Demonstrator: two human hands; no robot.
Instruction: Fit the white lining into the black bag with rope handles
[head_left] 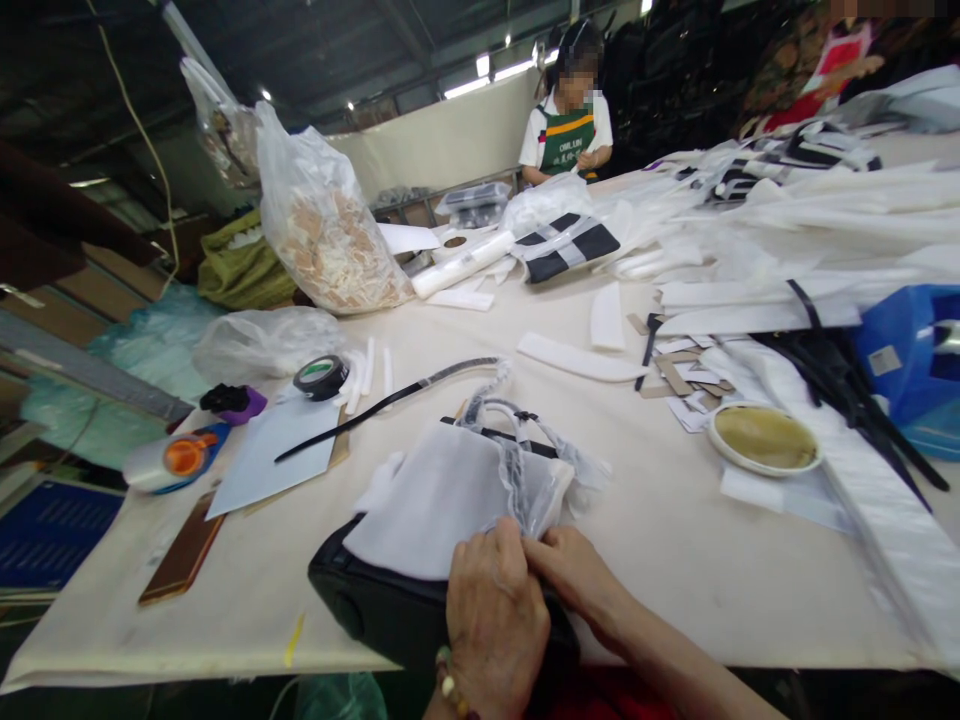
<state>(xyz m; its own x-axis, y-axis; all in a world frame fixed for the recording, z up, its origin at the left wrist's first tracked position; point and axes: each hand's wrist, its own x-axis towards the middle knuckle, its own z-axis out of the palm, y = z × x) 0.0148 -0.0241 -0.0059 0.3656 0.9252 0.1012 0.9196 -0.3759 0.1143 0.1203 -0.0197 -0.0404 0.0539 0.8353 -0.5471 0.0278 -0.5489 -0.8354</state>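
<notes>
Left hand [495,615] and right hand [574,575] are both pinching the white cover [442,500] lying over the black bag [375,600] (its near end looks uncovered)

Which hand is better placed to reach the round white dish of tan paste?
Right, probably: both hands pinch the white fabric wrap, but the right hand lies nearer the round white dish of tan paste than the left hand.

One black leather handbag [375,600] lies under the left hand [495,620] and right hand [577,575]. Beyond them sit one dark tape roll [321,377] and one round white dish [763,438].
</notes>
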